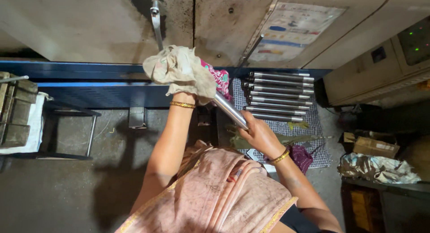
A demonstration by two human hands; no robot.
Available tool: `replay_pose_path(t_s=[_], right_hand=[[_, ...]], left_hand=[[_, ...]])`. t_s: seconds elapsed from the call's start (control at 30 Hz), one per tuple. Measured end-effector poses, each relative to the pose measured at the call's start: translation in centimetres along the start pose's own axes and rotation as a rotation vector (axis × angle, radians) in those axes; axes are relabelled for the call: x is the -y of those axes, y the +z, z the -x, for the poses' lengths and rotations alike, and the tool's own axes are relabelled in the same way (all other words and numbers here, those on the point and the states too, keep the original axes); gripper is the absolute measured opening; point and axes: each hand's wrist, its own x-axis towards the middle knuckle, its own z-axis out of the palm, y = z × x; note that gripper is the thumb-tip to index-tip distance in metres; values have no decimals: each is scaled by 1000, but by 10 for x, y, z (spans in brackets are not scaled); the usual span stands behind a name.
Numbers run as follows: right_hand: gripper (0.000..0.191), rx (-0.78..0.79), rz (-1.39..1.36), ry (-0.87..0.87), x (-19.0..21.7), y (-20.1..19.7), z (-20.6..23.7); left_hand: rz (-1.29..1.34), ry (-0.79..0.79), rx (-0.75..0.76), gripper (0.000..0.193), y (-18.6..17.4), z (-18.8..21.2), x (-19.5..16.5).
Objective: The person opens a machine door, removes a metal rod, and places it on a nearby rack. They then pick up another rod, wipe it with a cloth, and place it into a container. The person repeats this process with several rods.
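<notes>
Your left hand [188, 87], upper centre of frame, is wrapped in a beige rag [179, 69], grip closed thru the cloth around the upper end of a steel rod [230, 110]; a pink patterned cloth [220, 78] shows just beside the rag; your right hand [260, 136], centre-right, has its grip curled around the rod's lower end; rod runs tilted, mid-frame, between both hands. More steel rods [280, 96] lie side by side on a checked cloth [313, 125], right of centre, near your right hand. Cardboard box [371, 145] at right; metal stand [71, 130] at left.
</notes>
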Motion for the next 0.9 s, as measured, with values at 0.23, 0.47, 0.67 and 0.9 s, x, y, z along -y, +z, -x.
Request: replay_pose_path(t_s=[0.23,0.47,0.67,0.9], right_hand=[[38,373,-1173,442,-5,-7,12],[39,333,-984,426,-11,6,20],[62,-22,113,134,1,7,29],[44,393,-1303,451,7,-3,28]], left_hand=[[-32,127,-53,22,3,15,-22],[-78,234,-87,20,1,16,-45],[-114,194,-135,19,-3,16,-56],[-339,489,-102,18,1,44,-54]])
